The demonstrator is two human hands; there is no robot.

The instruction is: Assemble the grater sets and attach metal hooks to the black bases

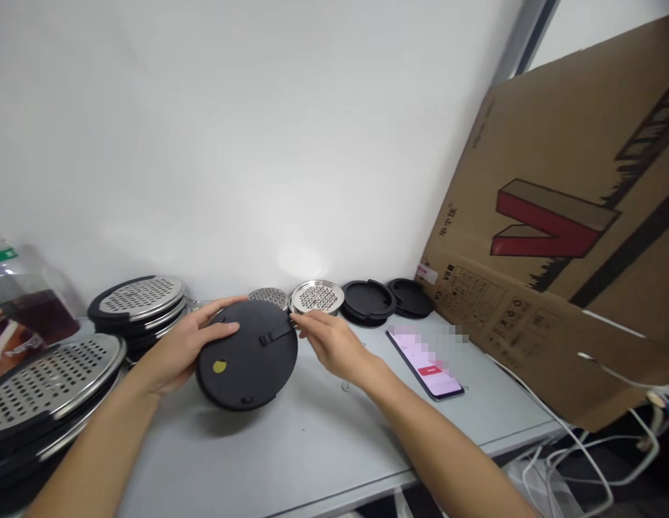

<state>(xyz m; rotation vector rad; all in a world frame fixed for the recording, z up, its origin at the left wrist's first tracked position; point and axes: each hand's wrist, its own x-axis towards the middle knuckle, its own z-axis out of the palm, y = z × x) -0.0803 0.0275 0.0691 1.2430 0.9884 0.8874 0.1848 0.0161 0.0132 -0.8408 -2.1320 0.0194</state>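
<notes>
A black round plastic disc with a yellow round sticker is held tilted above the table, its flat side toward me. My left hand grips its left edge, the thumb lying across the flat face and the fingers mostly behind. At the upper right rim, my right hand pinches with thumb and index finger, close to a narrow raised clip on the face. Whether a small part sits between those fingertips is hidden. Behind the disc lie a round metal grater plate and a second perforated plate, partly covered.
Stacked black-rimmed perforated plates and more plates stand at left, beside a bottle of dark liquid. Black round parts line the wall. A phone lies at right, near a large cardboard box and white cables.
</notes>
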